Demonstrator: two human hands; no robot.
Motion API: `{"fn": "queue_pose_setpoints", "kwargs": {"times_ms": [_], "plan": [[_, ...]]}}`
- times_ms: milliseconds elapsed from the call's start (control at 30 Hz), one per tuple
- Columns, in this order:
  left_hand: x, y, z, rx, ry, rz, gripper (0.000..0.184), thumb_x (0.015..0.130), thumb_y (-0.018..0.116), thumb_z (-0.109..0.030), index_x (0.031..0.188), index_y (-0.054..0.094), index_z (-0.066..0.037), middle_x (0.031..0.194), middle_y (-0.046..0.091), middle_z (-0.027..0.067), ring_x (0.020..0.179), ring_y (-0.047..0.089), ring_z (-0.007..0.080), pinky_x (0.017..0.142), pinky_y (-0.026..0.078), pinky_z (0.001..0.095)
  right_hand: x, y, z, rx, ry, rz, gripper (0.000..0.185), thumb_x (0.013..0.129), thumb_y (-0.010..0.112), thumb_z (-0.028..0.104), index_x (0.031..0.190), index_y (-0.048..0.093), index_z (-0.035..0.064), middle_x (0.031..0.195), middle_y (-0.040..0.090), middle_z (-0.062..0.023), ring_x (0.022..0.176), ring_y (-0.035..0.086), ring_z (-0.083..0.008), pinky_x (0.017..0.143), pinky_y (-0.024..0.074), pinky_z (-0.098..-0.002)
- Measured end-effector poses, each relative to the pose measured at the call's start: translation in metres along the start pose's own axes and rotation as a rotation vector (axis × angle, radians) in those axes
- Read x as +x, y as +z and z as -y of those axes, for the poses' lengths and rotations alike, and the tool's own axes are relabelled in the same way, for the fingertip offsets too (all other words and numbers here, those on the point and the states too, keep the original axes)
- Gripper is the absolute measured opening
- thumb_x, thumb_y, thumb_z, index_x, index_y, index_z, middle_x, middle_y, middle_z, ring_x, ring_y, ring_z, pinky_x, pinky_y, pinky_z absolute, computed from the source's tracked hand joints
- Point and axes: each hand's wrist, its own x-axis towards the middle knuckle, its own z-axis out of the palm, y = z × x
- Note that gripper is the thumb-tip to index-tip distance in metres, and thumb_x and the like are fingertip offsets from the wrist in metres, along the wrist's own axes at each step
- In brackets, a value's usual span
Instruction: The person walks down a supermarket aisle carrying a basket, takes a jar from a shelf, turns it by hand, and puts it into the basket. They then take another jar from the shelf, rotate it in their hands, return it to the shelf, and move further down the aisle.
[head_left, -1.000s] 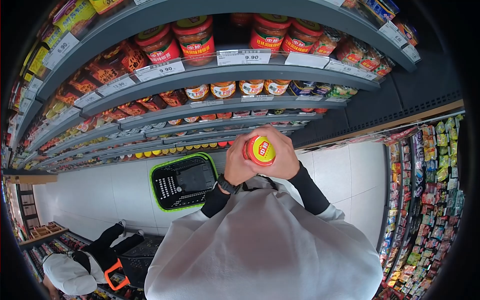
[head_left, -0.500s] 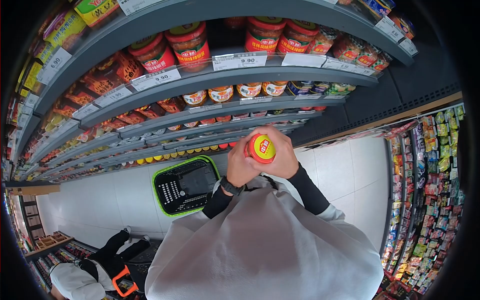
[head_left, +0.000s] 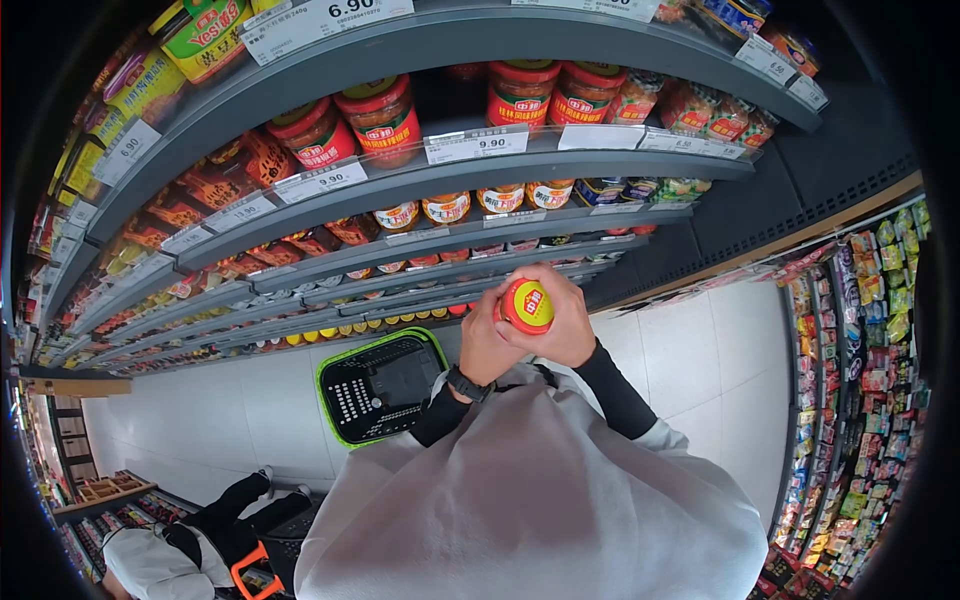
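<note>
Between my two hands, near the middle of the head view, is a jar [head_left: 529, 306] with a red and yellow lid facing up. My left hand [head_left: 487, 340] wraps round its left side, a dark watch on that wrist. Round its right side curl the fingers of my right hand [head_left: 564, 322]. The hands hide most of the jar's body. Similar red-lidded jars [head_left: 380, 118] stand on the shelf [head_left: 400, 158] ahead, with a gap between two groups of them.
On the floor, left of my hands, is a black basket [head_left: 385, 385] with a green rim. A person [head_left: 170, 555] is at the lower left, by a dark basket with an orange handle [head_left: 257, 572]. Packed racks [head_left: 870, 400] line the right side.
The view has shifted slightly, so shelves, floor basket and the person appear moved. Both hands still hold the jar, now a little lower in view.
</note>
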Motion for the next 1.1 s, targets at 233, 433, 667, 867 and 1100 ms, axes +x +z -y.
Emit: {"fn": "queue_pose_setpoints", "kwargs": {"times_ms": [233, 433, 667, 867, 1100], "plan": [[-0.003, 0.0, -0.01, -0.015, -0.018, -0.016, 0.054, 0.06, 0.076, -0.017, 0.105, 0.049, -0.001, 0.093, 0.059, 0.018, 0.087, 0.06, 0.0349, 0.073, 0.048, 0.037, -0.003, -0.004, 0.003, 0.048, 0.02, -0.012, 0.046, 0.058, 0.076, 0.011, 0.097, 0.053, 0.0037, 0.089, 0.057, -0.0115, 0.081, 0.059, -0.0282, 0.072, 0.0472, -0.0329], [0.022, -0.013, -0.024, 0.005, 0.25, -0.184, 0.046, 0.063, 0.071, -0.009, 0.104, 0.051, -0.002, 0.094, 0.058, 0.0156, 0.085, 0.058, 0.0329, 0.072, 0.047, 0.0367, 0.011, -0.006, 0.024, -0.015, -0.191, -0.15, 0.048, 0.057, 0.078, 0.011, 0.097, 0.053, 0.0022, 0.091, 0.059, -0.0117, 0.084, 0.059, -0.0266, 0.075, 0.0477, -0.0332], [0.119, -0.074, -0.067, 0.267, 0.857, -0.284, 0.042, 0.062, 0.07, -0.011, 0.1, 0.054, -0.004, 0.096, 0.061, 0.0102, 0.089, 0.06, 0.0273, 0.076, 0.046, 0.0359, 0.067, -0.02, 0.06, -0.022, -0.573, -0.272, 0.063, 0.055, 0.084, 0.014, 0.103, 0.047, 0.0027, 0.107, 0.056, -0.0176, 0.095, 0.058, -0.0295, 0.082, 0.047, -0.0357], [0.175, -0.096, -0.085, 0.439, 1.067, -0.301, 0.04, 0.063, 0.067, -0.011, 0.101, 0.056, -0.006, 0.097, 0.061, 0.0058, 0.093, 0.059, 0.0241, 0.081, 0.043, 0.0369, 0.111, -0.022, 0.057, -0.102, -0.661, -0.415, 0.062, 0.057, 0.083, 0.014, 0.101, 0.04, 0.0039, 0.105, 0.054, -0.0175, 0.097, 0.056, -0.0314, 0.081, 0.0475, -0.0366], [0.17, -0.085, -0.089, 0.573, 0.798, -0.433, 0.047, 0.069, 0.06, -0.013, 0.115, 0.052, -0.007, 0.115, 0.053, 0.0066, 0.104, 0.048, 0.0255, 0.089, 0.034, 0.0391, 0.137, -0.021, 0.047, -0.206, -0.765, -0.496, 0.058, 0.059, 0.081, 0.011, 0.101, 0.042, 0.0039, 0.105, 0.054, -0.0169, 0.098, 0.058, -0.032, 0.079, 0.0499, -0.0362]]}}
